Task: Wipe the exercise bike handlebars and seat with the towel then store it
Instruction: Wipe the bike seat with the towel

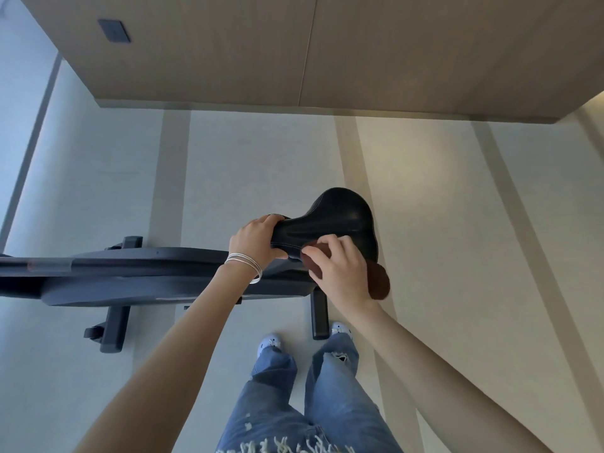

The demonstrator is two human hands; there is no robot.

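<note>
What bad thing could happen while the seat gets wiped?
1. The brown towel is bunched under the right hand at the near edge of the seat, so the far side may stay unwiped.
2. The left hand grips the seat's narrow nose, so that part might get skipped.

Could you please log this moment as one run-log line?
step: wiping seat | left hand: gripping seat nose | right hand: pressing brown towel on seat's near edge | handlebars: out of view
</note>
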